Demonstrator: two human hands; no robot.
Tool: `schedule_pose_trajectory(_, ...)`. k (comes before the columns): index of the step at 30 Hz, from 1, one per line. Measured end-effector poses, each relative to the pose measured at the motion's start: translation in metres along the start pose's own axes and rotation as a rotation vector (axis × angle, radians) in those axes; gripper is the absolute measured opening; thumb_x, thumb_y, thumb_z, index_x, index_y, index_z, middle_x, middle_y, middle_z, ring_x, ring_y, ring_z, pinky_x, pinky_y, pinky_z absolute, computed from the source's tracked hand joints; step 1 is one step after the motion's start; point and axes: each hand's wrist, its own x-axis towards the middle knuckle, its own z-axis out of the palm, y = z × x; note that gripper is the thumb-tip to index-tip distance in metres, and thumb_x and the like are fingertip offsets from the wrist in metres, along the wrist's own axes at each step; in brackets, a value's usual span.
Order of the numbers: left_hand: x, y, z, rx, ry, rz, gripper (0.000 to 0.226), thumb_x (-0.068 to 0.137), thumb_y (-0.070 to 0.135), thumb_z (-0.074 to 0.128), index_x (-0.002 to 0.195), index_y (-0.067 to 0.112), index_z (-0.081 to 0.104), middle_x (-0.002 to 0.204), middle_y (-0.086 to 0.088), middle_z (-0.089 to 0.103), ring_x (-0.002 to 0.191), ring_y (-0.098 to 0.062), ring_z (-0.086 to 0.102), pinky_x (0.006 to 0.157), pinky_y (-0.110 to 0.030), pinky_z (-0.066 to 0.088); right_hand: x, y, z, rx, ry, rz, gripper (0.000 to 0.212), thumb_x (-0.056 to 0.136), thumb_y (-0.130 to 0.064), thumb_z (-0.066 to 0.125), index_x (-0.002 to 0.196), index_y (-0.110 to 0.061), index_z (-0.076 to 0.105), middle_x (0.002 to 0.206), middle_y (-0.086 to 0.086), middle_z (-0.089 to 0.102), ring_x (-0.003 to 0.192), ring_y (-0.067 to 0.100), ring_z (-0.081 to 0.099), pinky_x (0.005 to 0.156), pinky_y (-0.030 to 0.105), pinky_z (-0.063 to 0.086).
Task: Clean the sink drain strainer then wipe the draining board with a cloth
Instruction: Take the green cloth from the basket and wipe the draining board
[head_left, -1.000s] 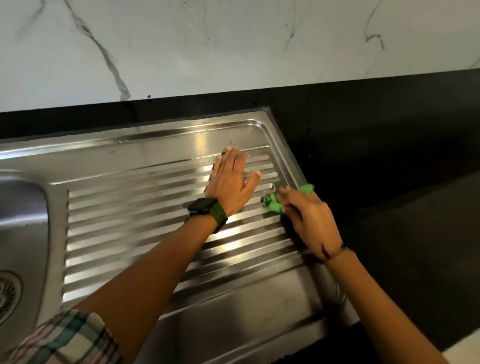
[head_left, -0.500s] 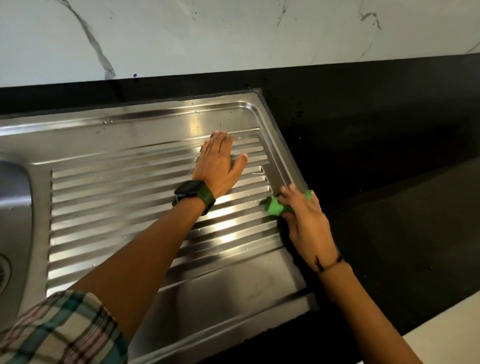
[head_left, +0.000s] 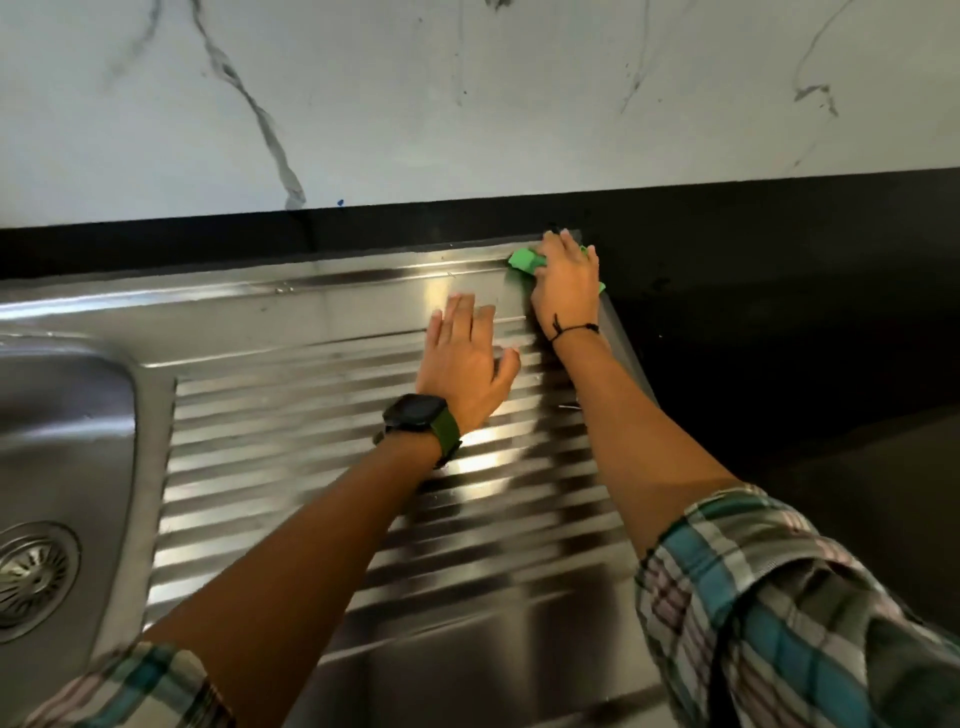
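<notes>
Right hand (head_left: 566, 283) at the far right corner of the board (head_left: 322, 447), palm down on a green cloth (head_left: 524, 260), fingers bent over it and pressing it to the steel. Most of the cloth hidden beneath the hand: only a bunched green lump at the left of the fingers and slivers of green at the right edge of the hand on show. Fingertips partly lost against the dark counter (head_left: 779, 312) beyond the rim. Thin black cord around that wrist.

Left hand (head_left: 467, 358) flat on the ridges just beside and nearer than the right one, fingers straight and together, thumb spread, holding nothing. Black watch (head_left: 415, 413) with a green strap on the wrist.

Ridged steel blurred with motion and streaked with glare, so any wetness or dirt hard to judge. Forearms covering the middle of the board; near edge cut off by the bottom of the frame.

Basin (head_left: 62, 415) at left, cropped by the frame edge. Strainer (head_left: 31, 571) seated in the drain at lower left, only its right part visible, slots discernible but cleanliness not.

Plaid sleeves (head_left: 779, 613) at both lower corners, cut off. White veined marble wall (head_left: 467, 93) behind, a small blue speck (head_left: 340, 202) at its foot.
</notes>
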Motion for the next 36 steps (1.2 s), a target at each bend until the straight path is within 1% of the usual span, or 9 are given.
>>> schedule_pose_trajectory(5, 0.012, -0.062, -0.037, 0.136, -0.020, -0.095, 0.063, 0.091, 0.042, 0.036, 0.143, 0.010, 0.020, 0.155, -0.013, 0.010, 0.144, -0.027, 0.001, 0.116, -0.041, -0.001, -0.009, 0.003, -0.001, 0.338, 0.242, 0.094, 0.033, 0.091, -0.006, 0.050, 0.123, -0.007, 0.052, 0.138, 0.011, 0.049, 0.135, 0.025, 0.037, 0.116, 0.040, 0.024)
schedule_pose_trajectory(7, 0.006, -0.084, -0.047, 0.225, -0.041, -0.115, 0.064, 0.092, 0.045, 0.032, 0.144, 0.010, 0.018, 0.156, -0.011, 0.008, 0.144, -0.026, 0.000, 0.116, -0.041, -0.003, -0.008, 0.003, -0.001, 0.357, 0.323, 0.161, 0.030, 0.091, -0.009, 0.051, 0.121, -0.006, 0.052, 0.133, 0.011, 0.054, 0.130, 0.028, 0.043, 0.114, 0.044, 0.027)
schedule_pose_trajectory(12, 0.001, -0.102, -0.052, 0.242, -0.023, -0.136, 0.066, 0.093, 0.049, 0.028, 0.145, 0.011, 0.014, 0.157, -0.009, 0.002, 0.145, -0.024, -0.002, 0.115, -0.040, -0.008, 0.000, -0.007, 0.012, 0.033, 0.213, 0.130, 0.034, 0.091, -0.011, 0.051, 0.124, -0.007, 0.048, 0.136, 0.013, 0.049, 0.131, 0.028, 0.040, 0.117, 0.047, 0.016)
schedule_pose_trajectory(18, 0.005, -0.099, -0.052, 0.141, -0.013, -0.160, 0.071, 0.090, 0.049, 0.029, 0.146, 0.011, 0.006, 0.157, -0.008, 0.002, 0.145, -0.022, -0.003, 0.115, -0.036, -0.005, -0.008, -0.035, 0.029, 0.045, 0.162, 0.158, 0.043, 0.089, -0.007, 0.051, 0.131, -0.005, 0.041, 0.139, 0.016, 0.045, 0.134, 0.030, 0.037, 0.116, 0.050, 0.004)
schedule_pose_trajectory(23, 0.007, -0.099, -0.052, 0.102, 0.003, -0.154, 0.070, 0.092, 0.039, 0.037, 0.146, 0.010, 0.003, 0.156, -0.009, 0.001, 0.145, -0.022, -0.003, 0.116, -0.035, -0.002, -0.014, -0.053, 0.032, -0.011, 0.046, 0.038, 0.055, 0.088, -0.006, 0.051, 0.138, -0.003, 0.031, 0.146, 0.020, 0.034, 0.141, 0.032, 0.021, 0.117, 0.049, 0.005)
schedule_pose_trajectory(29, 0.008, -0.098, -0.052, 0.070, 0.012, -0.173, 0.069, 0.090, 0.034, 0.038, 0.146, 0.009, 0.005, 0.156, -0.011, 0.005, 0.144, -0.023, 0.000, 0.115, -0.033, -0.001, -0.025, -0.094, 0.037, 0.009, -0.044, -0.134, 0.052, 0.085, -0.009, 0.057, 0.133, -0.006, 0.039, 0.142, 0.016, 0.040, 0.136, 0.031, 0.029, 0.117, 0.042, 0.016)
schedule_pose_trajectory(31, 0.007, -0.096, -0.054, 0.018, 0.035, -0.167, 0.067, 0.087, 0.033, 0.033, 0.145, 0.008, 0.011, 0.155, -0.013, 0.012, 0.144, -0.025, 0.007, 0.118, -0.038, 0.003, -0.032, -0.114, 0.044, 0.087, -0.086, -0.305, 0.040, 0.088, -0.010, 0.054, 0.127, -0.005, 0.047, 0.136, 0.016, 0.047, 0.132, 0.032, 0.036, 0.114, 0.039, 0.021)
schedule_pose_trajectory(33, 0.006, -0.093, -0.059, -0.079, 0.095, -0.152, 0.068, 0.077, 0.030, 0.031, 0.141, 0.008, 0.022, 0.149, -0.015, 0.027, 0.140, -0.029, 0.021, 0.118, -0.044, 0.014, -0.038, -0.129, 0.049, 0.163, -0.142, -0.457, 0.027, 0.092, -0.010, 0.047, 0.117, -0.006, 0.056, 0.135, 0.014, 0.051, 0.133, 0.031, 0.037, 0.115, 0.038, 0.017)
schedule_pose_trajectory(36, 0.006, -0.094, -0.059, -0.070, 0.119, -0.131, 0.069, 0.073, 0.031, 0.031, 0.138, 0.006, 0.028, 0.143, -0.017, 0.035, 0.134, -0.030, 0.030, 0.116, -0.045, 0.021, -0.032, -0.120, 0.049, 0.092, -0.190, -0.564, 0.031, 0.094, -0.013, 0.043, 0.123, -0.012, 0.053, 0.143, 0.006, 0.045, 0.139, 0.026, 0.028, 0.118, 0.041, 0.007)
